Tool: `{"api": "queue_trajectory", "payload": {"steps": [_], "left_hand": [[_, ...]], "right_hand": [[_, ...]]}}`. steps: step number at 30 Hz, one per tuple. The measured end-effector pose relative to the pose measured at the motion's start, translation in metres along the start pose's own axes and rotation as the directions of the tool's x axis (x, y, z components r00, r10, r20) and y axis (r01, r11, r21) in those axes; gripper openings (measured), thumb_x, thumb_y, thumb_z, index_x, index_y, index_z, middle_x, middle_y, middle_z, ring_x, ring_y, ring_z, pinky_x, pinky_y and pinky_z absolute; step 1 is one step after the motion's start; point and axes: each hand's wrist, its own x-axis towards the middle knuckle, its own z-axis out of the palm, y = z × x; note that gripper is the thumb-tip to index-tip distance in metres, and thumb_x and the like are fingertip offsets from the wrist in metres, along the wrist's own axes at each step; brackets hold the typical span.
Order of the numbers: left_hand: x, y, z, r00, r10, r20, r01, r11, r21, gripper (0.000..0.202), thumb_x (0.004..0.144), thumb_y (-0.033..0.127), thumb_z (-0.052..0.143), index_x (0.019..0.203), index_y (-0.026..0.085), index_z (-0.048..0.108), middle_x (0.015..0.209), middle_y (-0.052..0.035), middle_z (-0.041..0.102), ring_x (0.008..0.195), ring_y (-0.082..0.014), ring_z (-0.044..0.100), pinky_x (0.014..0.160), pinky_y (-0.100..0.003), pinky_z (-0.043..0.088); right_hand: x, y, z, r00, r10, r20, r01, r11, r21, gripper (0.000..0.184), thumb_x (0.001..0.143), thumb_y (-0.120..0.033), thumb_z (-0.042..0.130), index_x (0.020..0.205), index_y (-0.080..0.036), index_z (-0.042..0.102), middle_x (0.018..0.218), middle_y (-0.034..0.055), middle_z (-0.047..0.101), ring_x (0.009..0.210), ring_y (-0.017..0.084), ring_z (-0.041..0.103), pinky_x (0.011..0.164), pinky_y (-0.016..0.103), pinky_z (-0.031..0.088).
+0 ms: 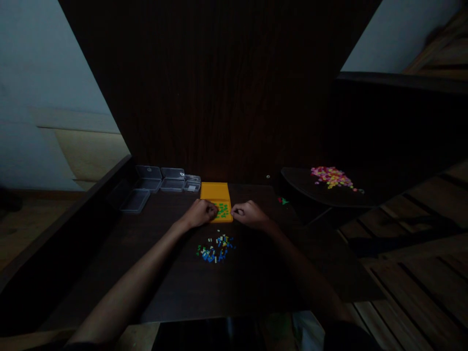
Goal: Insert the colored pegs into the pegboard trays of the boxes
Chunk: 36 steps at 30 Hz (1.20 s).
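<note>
An orange flat board [215, 191] lies on the dark table, with small green pieces [223, 210] set on its near end. My left hand [200, 213] rests closed at the board's near left corner, fingertips touching the green pieces. At the near right corner, my right hand [249, 213] is closed in a pinch; what it holds is too small to see. A loose pile of tiny blue, white, green and yellow pieces [216, 248] lies just in front of both hands.
Several clear plastic boxes [161, 183] with open lids stand at the back left. A heap of pink and yellow pieces [332, 177] sits on a dark curved shelf [303, 187] at the right. A dark wooden panel rises behind the table; slatted wood lies to the right.
</note>
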Motion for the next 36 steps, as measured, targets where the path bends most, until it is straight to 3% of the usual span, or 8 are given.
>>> {"api": "queue_trajectory", "payload": {"steps": [7, 12, 15, 23, 31, 36], "left_hand": [[-0.062, 0.005, -0.016, 0.998, -0.036, 0.055, 0.036, 0.999, -0.012, 0.024, 0.083, 0.026, 0.055, 0.094, 0.016, 0.073, 0.073, -0.001, 0.068, 0.063, -0.0117, 0.058, 0.061, -0.02, 0.041], [-0.101, 0.009, -0.007, 0.992, -0.042, 0.12, 0.046, 0.998, -0.033, 0.022, 0.083, 0.027, 0.057, 0.095, 0.019, 0.072, 0.075, -0.0007, 0.065, 0.063, -0.0115, 0.057, 0.06, -0.02, 0.042], [-0.116, 0.012, 0.001, 0.996, -0.054, 0.075, 0.057, 0.998, -0.033, 0.019, 0.083, 0.025, 0.057, 0.094, 0.02, 0.072, 0.08, -0.0016, 0.065, 0.069, -0.0124, 0.058, 0.065, -0.022, 0.043], [-0.131, 0.017, 0.019, 0.995, -0.045, -0.084, 0.039, 0.996, -0.077, 0.02, 0.086, 0.023, 0.055, 0.099, 0.019, 0.07, 0.082, -0.0024, 0.062, 0.075, -0.014, 0.059, 0.072, -0.024, 0.045], [-0.135, 0.018, 0.024, 0.992, -0.061, -0.114, 0.057, 0.998, -0.034, 0.025, 0.088, 0.027, 0.052, 0.106, 0.018, 0.068, 0.084, -0.0044, 0.062, 0.079, -0.0159, 0.059, 0.076, -0.027, 0.047], [-0.141, 0.013, 0.024, 0.986, -0.077, -0.15, 0.077, 0.997, -0.004, 0.026, 0.089, 0.028, 0.051, 0.108, 0.02, 0.066, 0.086, -0.0043, 0.062, 0.08, -0.0163, 0.06, 0.077, -0.027, 0.047]], "right_hand": [[-0.034, -0.008, 0.024, 0.985, -0.172, 0.019, 0.168, 0.978, 0.125, 0.016, 0.085, -0.023, 0.059, 0.089, -0.016, 0.074, 0.062, -0.0014, 0.064, 0.054, 0.008, 0.052, 0.06, 0.019, 0.033], [-0.048, -0.027, 0.045, 0.965, -0.254, 0.064, 0.239, 0.953, 0.187, 0.018, 0.087, -0.026, 0.058, 0.094, -0.017, 0.072, 0.07, 0.0004, 0.069, 0.058, 0.009, 0.057, 0.058, 0.019, 0.034], [-0.052, -0.039, 0.052, 0.949, -0.31, 0.059, 0.292, 0.934, 0.204, 0.019, 0.088, -0.027, 0.057, 0.093, -0.017, 0.072, 0.07, 0.0006, 0.069, 0.058, 0.009, 0.057, 0.058, 0.019, 0.034], [-0.054, -0.051, 0.054, 0.949, -0.31, 0.051, 0.294, 0.934, 0.202, 0.023, 0.089, -0.029, 0.057, 0.104, -0.02, 0.071, 0.069, -0.0003, 0.069, 0.057, 0.01, 0.057, 0.058, 0.02, 0.035], [-0.056, -0.057, 0.07, 0.931, -0.362, 0.034, 0.361, 0.931, 0.051, 0.022, 0.089, -0.031, 0.056, 0.104, -0.022, 0.07, 0.08, 0.0027, 0.073, 0.068, 0.014, 0.064, 0.063, 0.023, 0.04], [-0.055, -0.057, 0.066, 0.934, -0.352, 0.053, 0.352, 0.936, 0.02, 0.019, 0.089, -0.028, 0.056, 0.098, -0.021, 0.071, 0.083, 0.0035, 0.074, 0.071, 0.015, 0.065, 0.064, 0.023, 0.04]]}}
